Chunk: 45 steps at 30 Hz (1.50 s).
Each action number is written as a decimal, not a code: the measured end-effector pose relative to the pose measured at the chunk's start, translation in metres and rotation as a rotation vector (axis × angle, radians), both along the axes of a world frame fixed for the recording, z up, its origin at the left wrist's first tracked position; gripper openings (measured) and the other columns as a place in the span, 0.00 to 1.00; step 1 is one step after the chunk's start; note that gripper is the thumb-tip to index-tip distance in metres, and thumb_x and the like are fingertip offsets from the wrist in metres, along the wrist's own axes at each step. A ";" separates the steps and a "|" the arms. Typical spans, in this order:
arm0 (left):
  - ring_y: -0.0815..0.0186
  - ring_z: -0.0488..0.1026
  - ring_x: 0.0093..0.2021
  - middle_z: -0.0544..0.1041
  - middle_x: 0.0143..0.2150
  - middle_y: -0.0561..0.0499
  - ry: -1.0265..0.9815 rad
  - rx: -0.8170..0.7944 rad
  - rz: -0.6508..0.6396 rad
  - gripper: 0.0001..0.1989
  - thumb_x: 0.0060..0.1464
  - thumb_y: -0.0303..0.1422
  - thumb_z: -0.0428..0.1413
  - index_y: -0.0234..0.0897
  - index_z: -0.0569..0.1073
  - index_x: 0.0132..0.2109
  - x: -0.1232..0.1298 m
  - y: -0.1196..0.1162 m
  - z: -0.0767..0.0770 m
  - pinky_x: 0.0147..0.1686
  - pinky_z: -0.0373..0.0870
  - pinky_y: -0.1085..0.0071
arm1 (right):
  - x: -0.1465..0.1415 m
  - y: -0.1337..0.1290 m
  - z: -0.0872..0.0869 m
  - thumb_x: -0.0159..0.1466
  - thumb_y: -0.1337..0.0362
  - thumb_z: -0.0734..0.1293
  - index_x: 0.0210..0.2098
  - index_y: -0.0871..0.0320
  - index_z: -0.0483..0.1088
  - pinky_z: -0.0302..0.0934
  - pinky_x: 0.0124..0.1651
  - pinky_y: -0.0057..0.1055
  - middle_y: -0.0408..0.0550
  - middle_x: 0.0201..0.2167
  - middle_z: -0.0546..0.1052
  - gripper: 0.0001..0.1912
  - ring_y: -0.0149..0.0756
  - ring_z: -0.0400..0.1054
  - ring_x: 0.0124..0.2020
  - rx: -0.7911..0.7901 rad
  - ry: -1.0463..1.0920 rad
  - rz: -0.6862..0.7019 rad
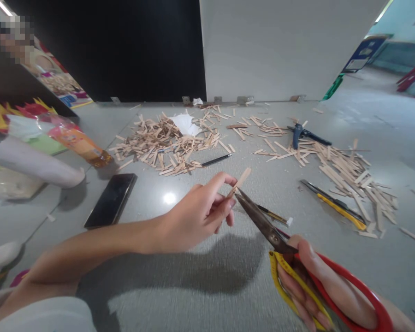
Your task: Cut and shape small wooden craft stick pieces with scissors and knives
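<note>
Center frame, the left hand [193, 214] pinches a short wooden stick [242, 179] between thumb and fingers — its free end slants toward the upper right. At lower right, the right hand [309, 276] grips the red-and-yellow handles of the scissors [273, 237], their tips at the stick. A black phone [111, 200] lies left of center — cut wooden pieces [159, 143] spread across the upper middle.
</note>
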State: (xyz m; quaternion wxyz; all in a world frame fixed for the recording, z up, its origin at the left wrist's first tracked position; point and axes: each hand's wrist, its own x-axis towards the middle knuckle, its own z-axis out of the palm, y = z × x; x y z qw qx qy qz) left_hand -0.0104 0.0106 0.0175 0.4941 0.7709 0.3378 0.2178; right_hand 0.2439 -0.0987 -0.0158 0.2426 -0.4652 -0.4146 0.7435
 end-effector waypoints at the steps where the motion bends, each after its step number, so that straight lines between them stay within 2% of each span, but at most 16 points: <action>1: 0.71 0.72 0.22 0.82 0.31 0.55 0.002 0.010 -0.002 0.06 0.75 0.34 0.49 0.42 0.61 0.55 0.000 0.000 0.000 0.24 0.67 0.77 | 0.000 0.000 0.001 0.62 0.18 0.57 0.25 0.52 0.58 0.56 0.17 0.24 0.34 0.14 0.60 0.42 0.25 0.52 0.11 0.007 -0.011 0.012; 6: 0.72 0.69 0.21 0.79 0.30 0.58 0.010 0.087 -0.004 0.09 0.75 0.33 0.49 0.40 0.62 0.58 -0.002 -0.002 -0.001 0.25 0.66 0.76 | -0.005 -0.001 0.016 0.57 0.15 0.58 0.24 0.54 0.61 0.52 0.19 0.22 0.37 0.17 0.62 0.45 0.24 0.57 0.15 -0.015 -0.175 0.005; 10: 0.73 0.68 0.21 0.79 0.29 0.59 0.004 0.129 -0.008 0.09 0.74 0.31 0.48 0.39 0.63 0.58 -0.003 -0.002 -0.002 0.25 0.66 0.77 | -0.007 -0.002 0.019 0.58 0.15 0.58 0.25 0.54 0.58 0.51 0.19 0.21 0.34 0.18 0.61 0.44 0.21 0.54 0.14 0.022 -0.278 -0.033; 17: 0.74 0.68 0.21 0.78 0.28 0.60 -0.001 0.271 0.012 0.09 0.74 0.29 0.49 0.36 0.68 0.57 -0.004 -0.001 -0.003 0.26 0.66 0.79 | -0.005 0.003 0.010 0.59 0.16 0.57 0.22 0.52 0.56 0.46 0.12 0.21 0.33 0.15 0.58 0.43 0.21 0.49 0.11 0.089 -0.219 0.069; 22: 0.75 0.68 0.22 0.79 0.29 0.57 -0.001 0.418 0.032 0.14 0.71 0.25 0.47 0.33 0.73 0.57 -0.003 0.002 -0.002 0.26 0.65 0.79 | -0.002 0.004 0.013 0.58 0.16 0.61 0.21 0.52 0.57 0.46 0.13 0.19 0.32 0.14 0.57 0.44 0.19 0.48 0.10 0.049 -0.208 0.037; 26: 0.74 0.69 0.23 0.80 0.29 0.55 0.011 0.466 0.042 0.14 0.69 0.24 0.48 0.32 0.74 0.56 -0.003 0.005 -0.003 0.27 0.66 0.79 | -0.003 0.003 0.005 0.62 0.19 0.60 0.18 0.52 0.56 0.40 0.09 0.19 0.31 0.08 0.52 0.43 0.20 0.44 0.06 -0.023 -0.020 0.042; 29: 0.74 0.68 0.22 0.79 0.28 0.56 0.025 0.433 0.056 0.13 0.70 0.26 0.48 0.32 0.74 0.55 -0.004 0.005 -0.003 0.25 0.65 0.80 | -0.004 0.002 -0.002 0.62 0.20 0.61 0.15 0.51 0.55 0.42 0.07 0.18 0.32 0.05 0.52 0.44 0.21 0.44 0.04 -0.097 0.125 0.023; 32: 0.74 0.69 0.21 0.79 0.27 0.56 -0.003 0.365 0.053 0.12 0.71 0.28 0.49 0.33 0.74 0.55 -0.004 0.005 -0.001 0.25 0.66 0.81 | -0.005 0.001 -0.007 0.56 0.17 0.64 0.13 0.51 0.54 0.44 0.07 0.18 0.32 0.05 0.52 0.45 0.20 0.44 0.04 -0.199 0.178 0.006; 35: 0.74 0.70 0.22 0.79 0.27 0.57 -0.013 0.285 0.056 0.11 0.72 0.29 0.49 0.33 0.73 0.54 -0.003 0.004 0.001 0.25 0.66 0.81 | -0.006 0.002 -0.009 0.54 0.17 0.66 0.13 0.51 0.54 0.44 0.06 0.18 0.32 0.04 0.51 0.45 0.21 0.44 0.04 -0.224 0.205 0.002; 38: 0.73 0.70 0.22 0.79 0.26 0.57 -0.017 0.221 0.069 0.11 0.72 0.30 0.49 0.35 0.73 0.54 -0.003 0.003 0.005 0.25 0.66 0.79 | -0.007 0.003 -0.007 0.57 0.18 0.63 0.14 0.51 0.54 0.44 0.06 0.18 0.32 0.05 0.52 0.44 0.21 0.43 0.04 -0.160 0.189 0.016; 41: 0.72 0.69 0.21 0.79 0.28 0.56 -0.013 0.154 0.061 0.11 0.72 0.31 0.49 0.37 0.73 0.54 -0.004 0.004 0.010 0.24 0.67 0.78 | -0.004 0.004 -0.001 0.63 0.21 0.62 0.16 0.52 0.56 0.40 0.08 0.19 0.31 0.07 0.52 0.43 0.20 0.43 0.05 -0.030 0.095 0.013; 45: 0.71 0.74 0.22 0.81 0.30 0.54 0.012 -0.092 0.022 0.09 0.74 0.33 0.49 0.38 0.72 0.53 -0.007 0.011 0.015 0.26 0.70 0.76 | 0.014 0.004 0.006 0.67 0.25 0.62 0.19 0.52 0.57 0.38 0.11 0.22 0.31 0.09 0.52 0.40 0.21 0.41 0.08 0.189 0.041 -0.020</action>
